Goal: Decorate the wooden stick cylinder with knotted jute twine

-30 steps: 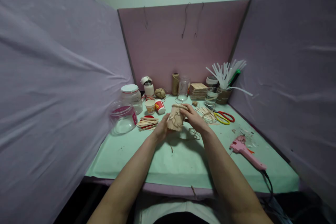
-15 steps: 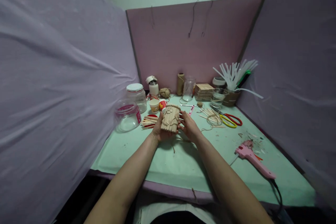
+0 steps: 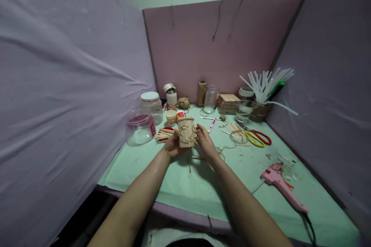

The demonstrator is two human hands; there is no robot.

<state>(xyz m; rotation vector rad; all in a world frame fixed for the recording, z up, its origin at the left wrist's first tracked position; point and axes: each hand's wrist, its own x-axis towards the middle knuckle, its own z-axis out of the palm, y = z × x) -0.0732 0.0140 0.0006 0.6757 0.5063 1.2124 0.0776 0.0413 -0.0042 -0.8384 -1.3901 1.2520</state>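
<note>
My left hand is closed around the lower left side of a small wooden-stick holder, held upright just above the table. Twine rings the holder's top rim, and raised twine shapes with a small flower-like piece decorate its front. My right hand is beside the holder's right edge, fingers stretched out and slightly apart. Whether its fingertips touch the holder I cannot tell. Loose twine lies on the table below my hands.
A pink glue gun lies at the right, with scissors behind it. Wooden sticks, a clear tub and a paper cup stand left. Jars, a twine ball and stacked wooden squares line the back.
The holder has turned from a tilt to upright, its flower side shifting left. My right hand's fingers have come away from its front edge and straightened. The view has shifted slightly.
</note>
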